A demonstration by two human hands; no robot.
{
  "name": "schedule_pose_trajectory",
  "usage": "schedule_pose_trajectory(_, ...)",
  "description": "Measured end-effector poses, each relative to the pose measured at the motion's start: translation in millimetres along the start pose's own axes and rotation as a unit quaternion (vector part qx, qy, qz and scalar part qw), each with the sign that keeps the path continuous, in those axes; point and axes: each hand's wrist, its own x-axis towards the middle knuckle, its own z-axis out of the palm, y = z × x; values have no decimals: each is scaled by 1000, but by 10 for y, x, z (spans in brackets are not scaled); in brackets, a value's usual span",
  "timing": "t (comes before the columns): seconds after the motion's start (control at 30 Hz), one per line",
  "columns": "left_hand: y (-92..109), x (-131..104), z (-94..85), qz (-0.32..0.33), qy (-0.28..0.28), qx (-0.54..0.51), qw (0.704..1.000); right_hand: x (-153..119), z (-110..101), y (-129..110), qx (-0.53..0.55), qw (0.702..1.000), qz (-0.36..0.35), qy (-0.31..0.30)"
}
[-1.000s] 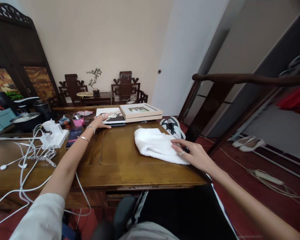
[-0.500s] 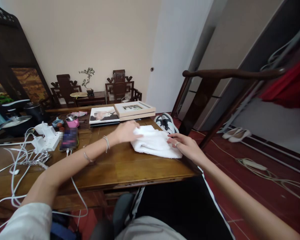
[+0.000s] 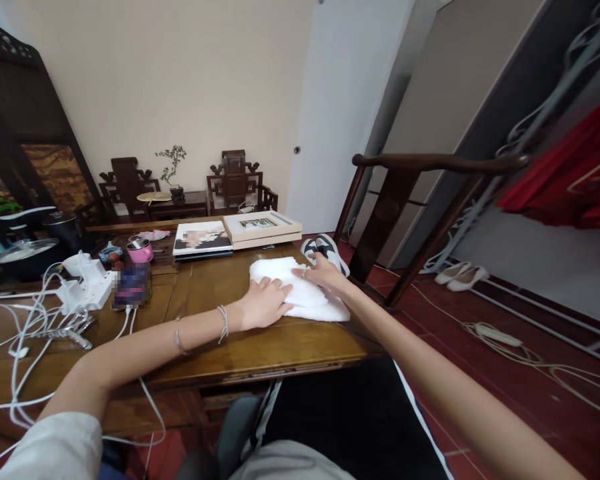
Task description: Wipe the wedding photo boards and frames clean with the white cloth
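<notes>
A folded white towel (image 3: pixel 313 303) lies near the right end of the wooden table (image 3: pixel 220 287). My left hand (image 3: pixel 264 303) rests on its near left side, palm down with the fingers spread. Over the towel's far right part is my right hand (image 3: pixel 325 272), which wears a ring; its fingers are apart and one fingertip touches the cloth. Neither hand grips the towel. My right hand and wrist cover some of its right edge.
Behind the towel are a pale picture frame (image 3: pixel 263 230) and a flat picture (image 3: pixel 203 239). At left lie a phone (image 3: pixel 131 285), a pink cup (image 3: pixel 140 250), a power strip (image 3: pixel 93 287) and tangled white cables. A dark wooden chair (image 3: pixel 387 213) and sneakers (image 3: pixel 327 250) stand at right.
My left hand has moved from the towel's far left corner to its near left side. My right hand has shifted from the right edge inward and farther back over the cloth.
</notes>
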Motion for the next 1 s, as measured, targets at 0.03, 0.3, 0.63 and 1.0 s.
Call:
schedule_pose_trajectory(0.03, -13, -15, -10, 5, -3, -11, 1000, 20, 8, 0, 27, 1000, 6, -8)
schedule_pose_trajectory(0.3, -38, -113, 95, -29, 25, -59, 998, -178, -256, 164, 256, 959, 110, -46)
schedule_pose_trajectory(0.63, -70, 22, 72, -92, 25, -51, 994, -337, -357, 288, 272, 946, 153, -83)
schedule_pose_trajectory(1.0, -128, -84, 197, -113, 49, -151, 981, -528, -408, 448, 327, 919, 188, -112)
